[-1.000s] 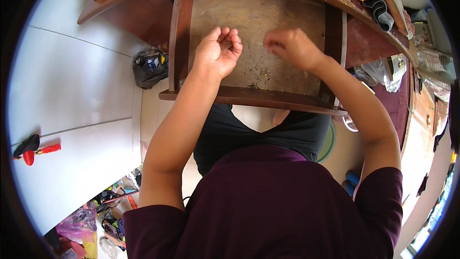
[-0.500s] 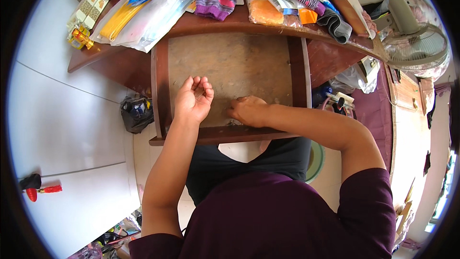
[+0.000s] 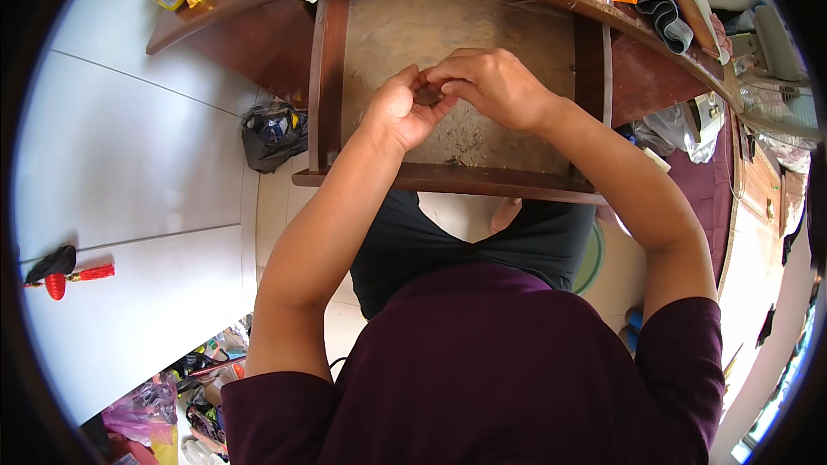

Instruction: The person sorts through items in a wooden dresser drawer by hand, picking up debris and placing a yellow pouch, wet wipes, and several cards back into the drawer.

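Some debris (image 3: 455, 160) lies in the drawer (image 3: 469, 178); above it, the cupped left hand (image 3: 401, 109) meets the curled right hand (image 3: 495, 88); whether either grasps anything, I cannot tell.

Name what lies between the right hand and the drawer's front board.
In the head view, scattered debris lies between the right hand and the front board.

The left hand (image 3: 401, 114) cups palm up; the right hand (image 3: 493, 88) curls against it from the right.
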Available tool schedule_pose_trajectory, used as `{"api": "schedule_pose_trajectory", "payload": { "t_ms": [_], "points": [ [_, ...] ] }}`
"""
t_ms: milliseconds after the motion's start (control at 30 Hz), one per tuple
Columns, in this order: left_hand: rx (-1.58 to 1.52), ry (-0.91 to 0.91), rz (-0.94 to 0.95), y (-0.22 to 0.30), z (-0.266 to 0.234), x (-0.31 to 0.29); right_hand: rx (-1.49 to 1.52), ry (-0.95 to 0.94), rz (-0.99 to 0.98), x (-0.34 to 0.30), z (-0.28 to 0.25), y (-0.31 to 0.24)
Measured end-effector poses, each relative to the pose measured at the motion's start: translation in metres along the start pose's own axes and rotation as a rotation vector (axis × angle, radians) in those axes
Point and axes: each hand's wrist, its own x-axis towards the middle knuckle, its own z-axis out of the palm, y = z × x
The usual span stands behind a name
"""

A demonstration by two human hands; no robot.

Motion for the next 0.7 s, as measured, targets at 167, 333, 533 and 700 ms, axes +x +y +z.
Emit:
{"api": "schedule_pose_trajectory", "payload": {
  "t_ms": [167,333,533,700],
  "points": [
    [-0.027,0.068,0.037,0.01,-0.01,0.004,0.012,-0.126,0.156,-0.018,-0.003,0.016],
    [-0.141,0.051,0.03,0.013,-0.008,0.002,-0.054,-0.476,-0.359,-0.039,0.045,0.025],
    [-0.136,0.072,0.043,0.012,-0.008,0.002,-0.158,-0.648,-0.478,-0.042,0.048,0.037],
    [-0.13,0.08,0.046,0.012,-0.009,0.005,-0.134,-0.71,-0.366,-0.04,0.041,0.031]
  ]
}}
